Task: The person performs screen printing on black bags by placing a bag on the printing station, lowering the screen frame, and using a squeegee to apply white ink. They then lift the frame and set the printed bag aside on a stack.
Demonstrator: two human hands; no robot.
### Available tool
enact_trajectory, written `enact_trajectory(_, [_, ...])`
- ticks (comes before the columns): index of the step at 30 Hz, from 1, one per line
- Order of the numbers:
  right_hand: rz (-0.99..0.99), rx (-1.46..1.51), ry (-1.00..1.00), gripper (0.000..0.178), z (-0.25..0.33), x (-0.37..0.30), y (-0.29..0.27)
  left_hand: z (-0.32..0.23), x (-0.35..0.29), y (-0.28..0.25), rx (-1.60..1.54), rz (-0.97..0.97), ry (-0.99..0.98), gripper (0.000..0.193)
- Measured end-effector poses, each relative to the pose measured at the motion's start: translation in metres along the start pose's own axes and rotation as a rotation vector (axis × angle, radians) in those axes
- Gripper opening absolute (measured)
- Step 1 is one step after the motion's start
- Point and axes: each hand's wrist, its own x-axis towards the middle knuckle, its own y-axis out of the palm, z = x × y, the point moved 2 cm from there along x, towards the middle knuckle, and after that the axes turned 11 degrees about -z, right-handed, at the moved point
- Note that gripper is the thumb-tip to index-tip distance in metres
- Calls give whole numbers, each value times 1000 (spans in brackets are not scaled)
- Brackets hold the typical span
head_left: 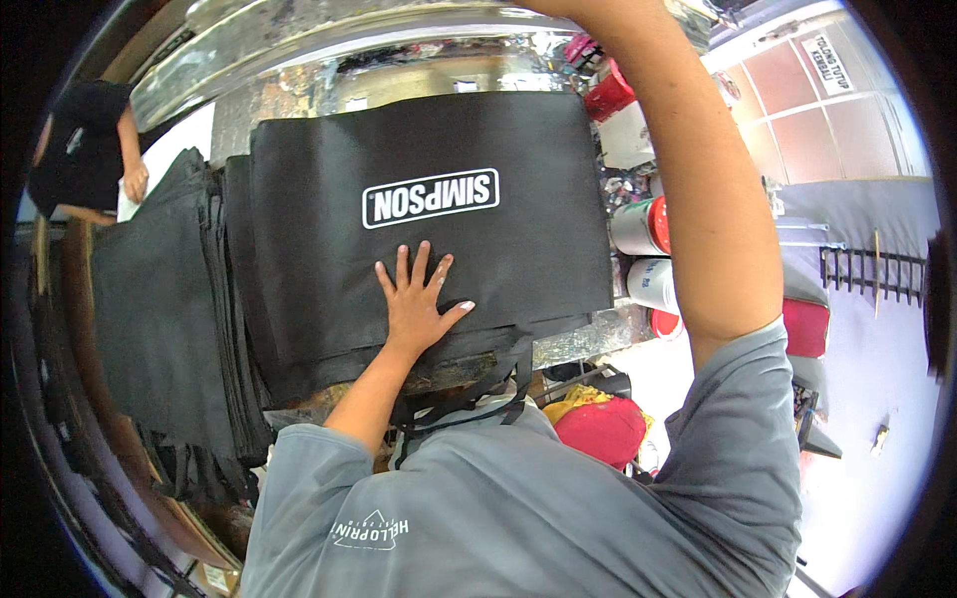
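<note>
- Left hand [414, 299] is flat, fingers spread, pinning the black printed tote bag [429, 219] mid-table.
- Right arm reaches far up out of frame; can't tell its fingers.
- Looks like the pressing step; next probably needs the bag held still.

A stack of black fabric bags [159, 299] lies left of the paint-spattered worktable [583, 344], where red-and-white cans [643, 227] line the right edge; a red cap [601, 429] sits below it, and another person in black [85, 149] stands beyond its far left corner
</note>
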Motion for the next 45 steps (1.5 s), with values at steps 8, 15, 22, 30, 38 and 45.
enact_trajectory(8, [-110,-18,31,79,10,-8,7,10,-9,5,24,14,-10,86])
enact_trajectory(15, [-159,-73,65,78,5,-7,11,6,-8,5,8,-20,7,86])
enact_trajectory(22, [-83,-15,90,79,8,-12,1,5,-7,5,22,-25,10,88])
enact_trajectory(30, [-178,-83,31,77,5,-12,11,6,-9,6,45,-30,12,89])
enact_trajectory(38, [-116,-71,46,76,11,-10,10,6,-7,2,46,-22,7,88])
enact_trajectory(45, [-23,-40,80,79,13,-9,4,5,-7,2,23,-24,7,86])
